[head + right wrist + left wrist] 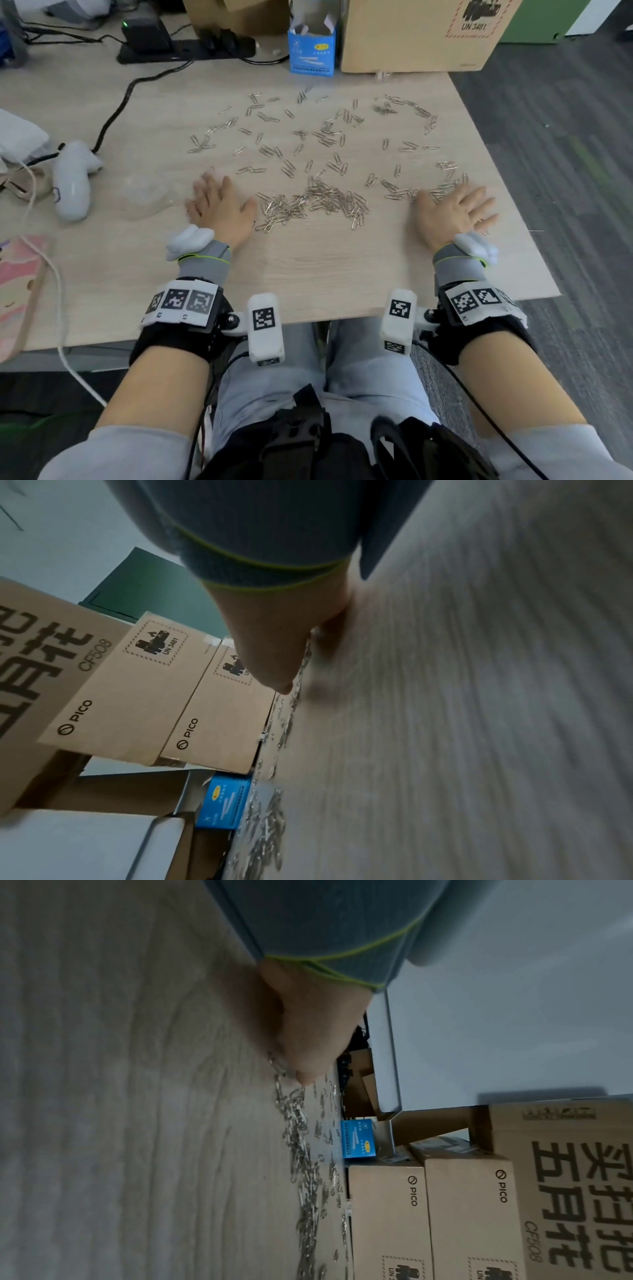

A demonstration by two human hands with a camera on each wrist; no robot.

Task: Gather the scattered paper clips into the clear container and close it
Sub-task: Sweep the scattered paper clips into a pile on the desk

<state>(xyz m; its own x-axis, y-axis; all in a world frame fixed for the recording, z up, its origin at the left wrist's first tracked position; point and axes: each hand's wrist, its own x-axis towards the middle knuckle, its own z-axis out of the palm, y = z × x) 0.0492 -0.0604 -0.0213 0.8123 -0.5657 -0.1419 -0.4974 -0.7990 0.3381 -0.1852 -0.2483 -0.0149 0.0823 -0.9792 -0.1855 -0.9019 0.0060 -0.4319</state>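
Several silver paper clips (318, 202) lie scattered over the wooden table (308, 267), with a denser heap between my hands. My left hand (219, 205) lies flat on the table, fingers spread, its thumb side touching the heap's left end. My right hand (455, 209) lies flat too, fingers spread, with clips along its far edge. The clear container (145, 195) sits just left of my left hand. In the left wrist view the left hand's thumb (308, 1053) touches the clips (301, 1139). In the right wrist view the right hand's thumb (274, 666) sits beside the clips (267, 826).
A white controller (73, 181) lies left of the container. A blue paper-clip box (311, 48), cardboard boxes (418, 34) and a power strip (185, 51) with a black cable stand at the back. The table's right edge runs close to my right hand.
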